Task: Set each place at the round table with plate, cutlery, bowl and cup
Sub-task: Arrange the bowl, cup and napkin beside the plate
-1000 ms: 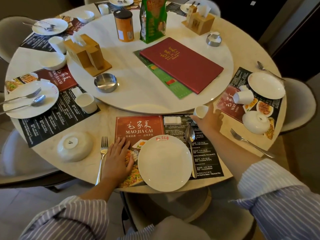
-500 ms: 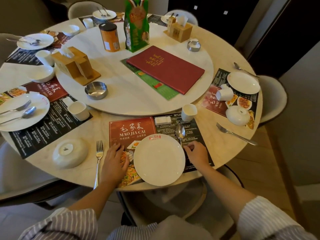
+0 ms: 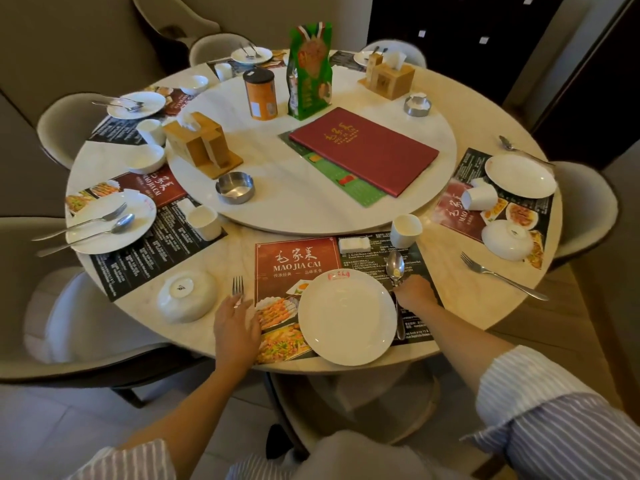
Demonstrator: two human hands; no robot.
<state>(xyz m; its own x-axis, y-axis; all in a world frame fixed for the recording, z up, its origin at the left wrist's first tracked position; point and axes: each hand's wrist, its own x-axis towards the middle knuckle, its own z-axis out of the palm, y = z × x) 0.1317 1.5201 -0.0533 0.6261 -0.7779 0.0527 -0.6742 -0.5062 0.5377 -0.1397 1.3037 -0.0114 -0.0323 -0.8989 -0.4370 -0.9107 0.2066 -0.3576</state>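
The person is setting the near place at the round desk (image 3: 450, 306). The plate (image 3: 347, 316) is sitting on the red and black paper mat (image 3: 298, 261), close to the desk's near edge. The left hand (image 3: 237, 329) is lying over the handle of the fork (image 3: 238, 289), just left of the mat, with its fingers spread and flat; I cannot tell if it is really holding the fork. The right hand (image 3: 414, 294) is curling its fingers on the handle of the spoon (image 3: 396, 268), just right of the plate. The cup (image 3: 406, 230) is standing upright at the far right corner of the mat. The bowl (image 3: 187, 295) is lying upside down on the bare desk, to the left of the fork. I think the cutlery step is going on, and the next move is turning the bowl over and placing it at this setting. There is open room between the bowl and the fork. The plate's near rim is almost reaching the desk's edge, so pushing it could be risky. The big turning tray (image 3: 311, 209) is filling the middle.
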